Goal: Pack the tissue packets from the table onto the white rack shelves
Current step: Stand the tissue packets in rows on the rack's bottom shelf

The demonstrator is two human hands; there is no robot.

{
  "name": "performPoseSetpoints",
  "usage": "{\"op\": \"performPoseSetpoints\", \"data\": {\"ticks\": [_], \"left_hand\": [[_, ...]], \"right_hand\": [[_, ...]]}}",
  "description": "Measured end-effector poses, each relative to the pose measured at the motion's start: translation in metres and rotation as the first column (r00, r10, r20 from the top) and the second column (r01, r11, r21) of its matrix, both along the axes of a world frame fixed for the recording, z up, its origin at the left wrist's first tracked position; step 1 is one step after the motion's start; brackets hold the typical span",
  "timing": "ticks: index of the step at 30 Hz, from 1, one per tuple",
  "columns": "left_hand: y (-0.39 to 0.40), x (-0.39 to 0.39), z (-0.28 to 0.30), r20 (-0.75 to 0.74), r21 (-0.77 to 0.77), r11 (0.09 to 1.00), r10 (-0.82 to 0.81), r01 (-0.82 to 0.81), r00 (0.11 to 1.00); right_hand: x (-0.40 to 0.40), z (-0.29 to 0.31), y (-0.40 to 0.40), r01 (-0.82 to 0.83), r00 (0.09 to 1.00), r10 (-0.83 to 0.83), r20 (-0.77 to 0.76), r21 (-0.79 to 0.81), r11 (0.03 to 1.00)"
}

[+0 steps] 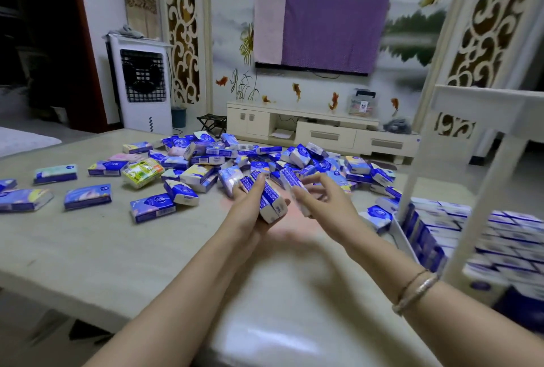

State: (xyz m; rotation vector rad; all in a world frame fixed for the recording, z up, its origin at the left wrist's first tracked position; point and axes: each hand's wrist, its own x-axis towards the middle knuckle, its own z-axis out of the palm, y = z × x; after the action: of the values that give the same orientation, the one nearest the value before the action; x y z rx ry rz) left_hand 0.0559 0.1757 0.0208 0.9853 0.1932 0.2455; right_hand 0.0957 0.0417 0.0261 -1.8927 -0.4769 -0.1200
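Several blue and white tissue packets lie heaped (265, 157) across the middle of the pale table (147, 249), with loose ones spread to the left. My left hand (250, 210) grips a small stack of tissue packets (269, 199) stood on edge above the table. My right hand (321, 199) is beside that stack, its fingers around another packet (298, 196) pressed against it. The white rack (482, 160) stands at the right, and rows of packed packets (471, 234) fill its lower shelf, blurred.
A green and yellow packet (142, 171) lies among the loose ones at the left. Behind the table are a white TV cabinet (323, 128), a covered screen (326, 31) and a white air cooler (144, 84). The table's near part is bare.
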Motion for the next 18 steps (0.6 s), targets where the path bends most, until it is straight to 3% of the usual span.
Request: {"op": "performPoseSetpoints", "data": {"ticks": [9, 13, 18], "left_hand": [[-0.066, -0.054, 0.055, 0.203, 0.179, 0.974, -0.172, 0.136, 0.964], [-0.099, -0.081, 0.075, 0.218, 0.175, 0.948, -0.301, 0.266, 0.928], [-0.152, -0.112, 0.099, 0.268, 0.244, 0.917, -0.376, 0.315, 0.887]], "right_hand": [[-0.087, 0.060, -0.063, -0.022, 0.996, 0.022, 0.085, -0.003, 1.000], [-0.124, 0.078, -0.101, -0.016, 0.995, 0.020, 0.095, -0.047, 0.999], [-0.151, 0.091, -0.147, 0.027, 0.992, -0.024, 0.121, -0.030, 0.999]]}}
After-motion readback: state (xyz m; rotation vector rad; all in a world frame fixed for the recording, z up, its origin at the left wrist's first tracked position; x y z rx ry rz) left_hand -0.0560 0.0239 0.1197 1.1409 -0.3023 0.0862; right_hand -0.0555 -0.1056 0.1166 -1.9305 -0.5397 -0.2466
